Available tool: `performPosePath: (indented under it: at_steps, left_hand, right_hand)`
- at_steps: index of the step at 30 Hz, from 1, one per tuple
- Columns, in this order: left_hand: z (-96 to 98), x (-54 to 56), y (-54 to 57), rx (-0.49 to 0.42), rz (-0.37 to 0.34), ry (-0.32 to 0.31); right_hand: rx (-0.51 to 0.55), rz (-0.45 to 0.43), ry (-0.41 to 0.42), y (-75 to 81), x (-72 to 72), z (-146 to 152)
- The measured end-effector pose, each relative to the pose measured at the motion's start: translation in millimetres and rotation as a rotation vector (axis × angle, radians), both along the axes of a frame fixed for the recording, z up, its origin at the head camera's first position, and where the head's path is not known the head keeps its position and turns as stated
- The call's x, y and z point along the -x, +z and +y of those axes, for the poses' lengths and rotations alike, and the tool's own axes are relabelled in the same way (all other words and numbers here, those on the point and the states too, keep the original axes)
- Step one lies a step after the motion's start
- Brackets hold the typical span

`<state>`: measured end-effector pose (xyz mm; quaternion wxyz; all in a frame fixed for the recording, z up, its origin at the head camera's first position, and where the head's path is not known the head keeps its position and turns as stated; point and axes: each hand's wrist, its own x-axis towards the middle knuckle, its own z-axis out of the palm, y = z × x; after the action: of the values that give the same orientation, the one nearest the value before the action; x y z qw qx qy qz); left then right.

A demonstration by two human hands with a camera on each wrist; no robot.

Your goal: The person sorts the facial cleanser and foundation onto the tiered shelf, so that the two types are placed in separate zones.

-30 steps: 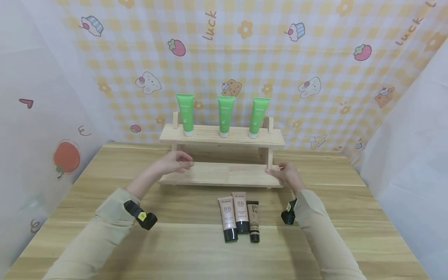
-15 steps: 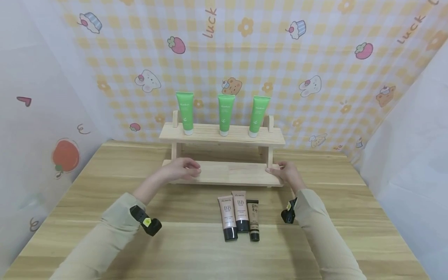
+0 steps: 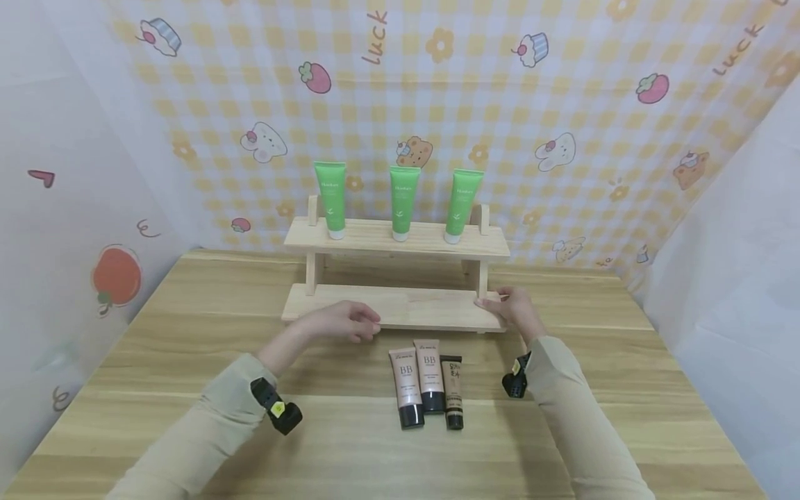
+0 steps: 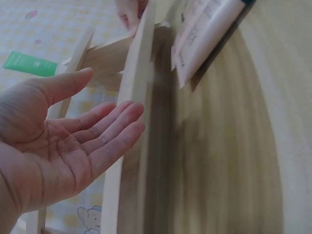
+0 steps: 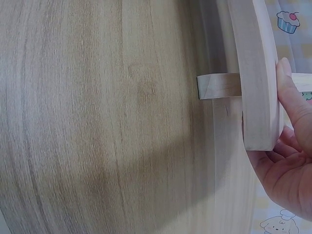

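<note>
A two-tier wooden display shelf (image 3: 425, 309) stands at the back of the table. My right hand (image 3: 515, 309) grips the right end of its lower board, thumb on top and fingers curled beneath; the right wrist view shows this hold on the board's end (image 5: 261, 97). My left hand (image 3: 346, 321) hovers by the lower board's front edge, holding nothing; in the left wrist view its fingers (image 4: 105, 126) are loosely extended. In front of the shelf lie two pink BB cream tubes (image 3: 407, 389) (image 3: 430, 375) and a smaller beige tube (image 3: 453, 390), all with black caps.
Three green tubes (image 3: 332, 198) (image 3: 403, 201) (image 3: 463, 205) stand on their white caps on the upper board (image 3: 369, 239). Behind the shelf hangs a yellow checked cloth (image 3: 375, 104). White sheets (image 3: 62, 173) flank the wooden table (image 3: 350, 444).
My left hand has moved right and toward the front, from above the lower board's left part to its front edge. The right hand keeps its hold; the tubes have stayed put.
</note>
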<state>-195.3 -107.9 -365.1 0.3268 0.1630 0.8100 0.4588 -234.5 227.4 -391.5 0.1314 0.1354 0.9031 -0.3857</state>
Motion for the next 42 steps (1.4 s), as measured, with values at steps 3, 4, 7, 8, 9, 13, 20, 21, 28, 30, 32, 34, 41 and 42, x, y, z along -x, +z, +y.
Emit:
performPosePath:
  at_steps: [3, 4, 7, 8, 9, 13, 20, 21, 28, 30, 32, 34, 41, 42]
  left_hand:
    - [5.4, -4.9, -3.9, 0.028, -0.014, -0.045]
    - [7.4, -6.9, -5.0, 0.04, -0.018, -0.052]
    - [12.6, -11.6, -9.8, 0.061, -0.021, -0.082]
    - [14.1, -12.7, -11.7, 0.061, -0.022, -0.089]
    - [15.8, -14.0, -13.0, 0.061, -0.028, -0.084]
    - [21.4, -18.2, -19.2, 0.077, -0.055, -0.063]
    - [36.5, -28.7, -28.6, 0.179, -0.065, -0.007]
    - [39.3, -30.5, -29.1, 0.201, -0.04, -0.003]
    - [58.9, -41.4, -35.2, 0.283, 0.11, 0.076]
    - [62.3, -43.9, -37.5, 0.273, 0.114, 0.122]
    - [64.7, -46.0, -39.1, 0.256, 0.115, 0.154]
    - [66.3, -48.0, -40.2, 0.245, 0.12, 0.173]
    - [72.0, -54.9, -42.2, 0.186, 0.12, 0.203]
    - [73.2, -55.7, -42.9, 0.172, 0.114, 0.203]
  right_hand:
    - [-0.009, 0.005, 0.02, 0.4, 0.7, 1]
    - [-0.018, 0.008, 0.031, 0.6, 0.7, 1]
    - [-0.027, 0.015, 0.053, 1.2, 0.7, 1]
    - [-0.023, 0.014, 0.057, 1.4, 0.6, 1]
    - [-0.018, 0.016, 0.061, 1.8, 0.4, 1]
    - [-0.007, 0.015, 0.064, 2.5, 0.6, 1]
    - [-0.004, 0.028, 0.079, 2.6, -0.8, 0]
    - [-0.003, 0.029, 0.075, 2.6, -1.1, -1]
    - [0.008, 0.03, 0.059, 1.3, -3.0, 1]
    - [0.018, 0.025, 0.06, 1.0, -3.4, 1]
    - [0.026, 0.023, 0.062, 0.8, -3.9, 2]
    - [0.032, 0.025, 0.062, 0.4, -4.0, 2]
    - [0.006, 0.041, 0.059, 0.0, -2.9, 1]
    - [0.006, 0.035, 0.054, -0.3, -2.8, 2]
